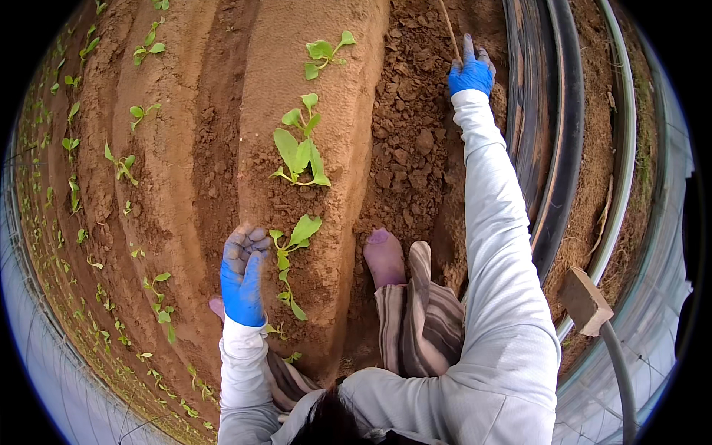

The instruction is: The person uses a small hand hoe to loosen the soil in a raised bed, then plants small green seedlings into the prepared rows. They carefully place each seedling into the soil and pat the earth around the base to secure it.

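Note:
My left hand (243,278), in a blue glove with soil-stained fingers, is loosely curved above the left edge of a raised soil bed (311,16). No object shows in it. Just right of its fingertips grows a leafy seedling (297,236), with a smaller seedling (286,289) below. Farther up the bed stands a larger, broad-leaved seedling (300,156). My right hand (473,72), gloved the same way, reaches far forward over the furrow on the right. A thin brown stick (449,30) meets it near the thumb; whether my fingers grip the stick is unclear.
Crumbly soil clods (409,150) fill the furrow beside my purple-covered foot (385,258). Along the right run black plastic sheeting (528,83), a black hose (567,111) and a pale pipe (626,111). A block-like object on a grey rod (617,367) stands lower right. More seedling rows (125,167) lie left.

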Demonstrator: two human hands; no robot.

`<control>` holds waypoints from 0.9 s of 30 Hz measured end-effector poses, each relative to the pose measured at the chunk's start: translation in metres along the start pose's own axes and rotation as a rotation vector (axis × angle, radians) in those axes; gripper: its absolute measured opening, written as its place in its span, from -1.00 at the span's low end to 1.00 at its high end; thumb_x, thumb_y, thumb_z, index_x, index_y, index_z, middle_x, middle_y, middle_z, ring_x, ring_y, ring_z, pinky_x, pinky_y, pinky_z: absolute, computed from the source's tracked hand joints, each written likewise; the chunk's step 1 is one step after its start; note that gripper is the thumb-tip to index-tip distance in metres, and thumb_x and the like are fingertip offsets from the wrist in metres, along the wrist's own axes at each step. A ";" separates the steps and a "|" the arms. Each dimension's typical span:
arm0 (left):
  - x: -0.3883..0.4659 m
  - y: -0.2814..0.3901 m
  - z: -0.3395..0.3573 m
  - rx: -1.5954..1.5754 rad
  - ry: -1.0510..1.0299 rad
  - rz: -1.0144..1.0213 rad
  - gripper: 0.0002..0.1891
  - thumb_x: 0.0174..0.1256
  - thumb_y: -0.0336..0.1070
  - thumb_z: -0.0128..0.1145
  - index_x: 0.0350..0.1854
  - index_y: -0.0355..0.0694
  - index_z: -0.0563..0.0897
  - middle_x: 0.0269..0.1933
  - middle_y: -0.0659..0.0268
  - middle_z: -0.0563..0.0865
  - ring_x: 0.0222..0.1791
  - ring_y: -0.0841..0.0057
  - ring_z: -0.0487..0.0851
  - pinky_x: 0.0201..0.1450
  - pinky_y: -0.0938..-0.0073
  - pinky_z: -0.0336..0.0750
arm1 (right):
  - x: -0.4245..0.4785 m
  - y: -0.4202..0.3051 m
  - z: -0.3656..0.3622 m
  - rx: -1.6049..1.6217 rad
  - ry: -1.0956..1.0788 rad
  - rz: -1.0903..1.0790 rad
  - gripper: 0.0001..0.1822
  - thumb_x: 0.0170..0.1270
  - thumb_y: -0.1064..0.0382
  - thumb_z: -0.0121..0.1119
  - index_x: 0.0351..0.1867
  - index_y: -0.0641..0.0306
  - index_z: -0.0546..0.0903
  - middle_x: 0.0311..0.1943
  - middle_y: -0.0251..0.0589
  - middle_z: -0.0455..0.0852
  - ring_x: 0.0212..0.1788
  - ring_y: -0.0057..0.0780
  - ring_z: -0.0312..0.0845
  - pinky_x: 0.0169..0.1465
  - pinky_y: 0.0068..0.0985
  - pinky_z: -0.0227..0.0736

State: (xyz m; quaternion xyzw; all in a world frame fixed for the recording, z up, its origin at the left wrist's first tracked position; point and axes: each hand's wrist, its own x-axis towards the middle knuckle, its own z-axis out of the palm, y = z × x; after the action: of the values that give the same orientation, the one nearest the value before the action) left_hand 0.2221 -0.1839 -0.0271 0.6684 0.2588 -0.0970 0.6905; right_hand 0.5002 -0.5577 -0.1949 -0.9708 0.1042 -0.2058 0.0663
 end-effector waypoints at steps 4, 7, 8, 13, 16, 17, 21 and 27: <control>0.041 -0.003 -0.004 0.101 0.015 0.053 -0.55 0.34 -0.37 -0.03 0.27 -0.27 0.34 0.08 0.26 0.52 0.03 0.49 0.51 0.13 0.45 0.39 | -0.048 -0.016 0.005 0.619 -0.549 -0.121 -0.43 0.28 0.01 0.12 0.32 -0.02 0.35 0.24 0.12 0.37 0.29 0.05 0.25 0.31 -0.21 0.23; 0.079 0.000 0.001 0.131 0.008 0.107 -0.58 0.35 -0.44 -0.07 0.26 -0.29 0.35 0.07 0.22 0.52 0.05 0.48 0.50 0.19 0.45 0.36 | -0.124 -0.022 0.011 0.257 -0.783 -0.161 -0.02 -0.01 -0.47 0.14 0.43 -0.20 0.12 0.39 0.03 0.15 0.41 0.09 0.00 0.43 -0.11 -0.06; 0.090 0.003 0.001 0.148 0.015 0.128 -0.59 0.36 -0.48 -0.08 0.26 -0.30 0.35 0.08 0.21 0.52 0.06 0.48 0.50 0.23 0.44 0.35 | -0.136 -0.036 -0.008 0.089 -0.812 -0.235 0.05 -0.11 -0.52 0.17 0.43 -0.22 0.12 0.41 -0.04 0.10 0.42 0.06 0.00 0.42 -0.02 -0.10; 0.171 -0.003 -0.006 0.178 -0.072 0.173 -0.58 0.36 -0.38 -0.05 0.27 -0.26 0.35 0.06 0.25 0.54 0.01 0.51 0.52 0.08 0.52 0.41 | -0.150 -0.056 -0.040 0.097 -1.003 -0.078 0.03 -0.19 -0.33 0.40 0.39 -0.22 0.21 0.37 -0.04 0.19 0.34 0.05 0.16 0.30 0.02 0.18; 0.208 -0.001 0.008 0.218 -0.133 0.062 -0.57 0.35 -0.35 -0.01 0.27 -0.25 0.35 0.05 0.24 0.55 0.00 0.51 0.53 0.07 0.54 0.42 | -0.162 -0.043 -0.023 0.275 -0.964 0.016 -0.09 -0.10 -0.12 0.44 0.35 -0.19 0.27 0.34 -0.02 0.23 0.32 0.02 0.20 0.28 -0.12 0.28; 0.216 0.001 0.010 0.249 -0.152 0.035 -0.56 0.35 -0.34 0.00 0.27 -0.25 0.35 0.05 0.24 0.55 0.00 0.51 0.54 0.06 0.54 0.42 | -0.164 -0.045 -0.022 0.360 -0.954 0.101 -0.23 -0.03 0.06 0.42 0.29 -0.07 0.37 0.30 -0.02 0.30 0.28 -0.04 0.28 0.26 -0.23 0.34; 0.236 0.009 0.028 0.390 -0.217 0.108 -0.55 0.33 -0.33 0.05 0.25 -0.28 0.37 0.04 0.25 0.55 -0.01 0.53 0.52 0.09 0.52 0.42 | -0.175 -0.036 -0.007 0.743 -0.934 0.391 -0.37 0.04 0.18 0.38 0.20 0.11 0.44 0.23 -0.02 0.42 0.23 -0.17 0.36 0.26 -0.30 0.32; 0.254 0.030 0.059 0.487 -0.323 0.219 -0.50 0.28 -0.29 0.15 0.24 -0.31 0.39 0.06 0.21 0.54 0.03 0.50 0.51 0.14 0.51 0.41 | -0.168 -0.034 0.002 1.152 -0.791 0.882 -0.51 0.21 0.02 0.27 0.10 0.22 0.52 0.04 -0.10 0.60 0.07 -0.32 0.49 0.14 -0.39 0.37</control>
State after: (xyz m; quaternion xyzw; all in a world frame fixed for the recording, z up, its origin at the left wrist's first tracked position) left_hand 0.4654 -0.1847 -0.1265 0.8142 0.0414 -0.1861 0.5484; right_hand 0.3573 -0.4856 -0.2560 -0.6555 0.3229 0.1748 0.6599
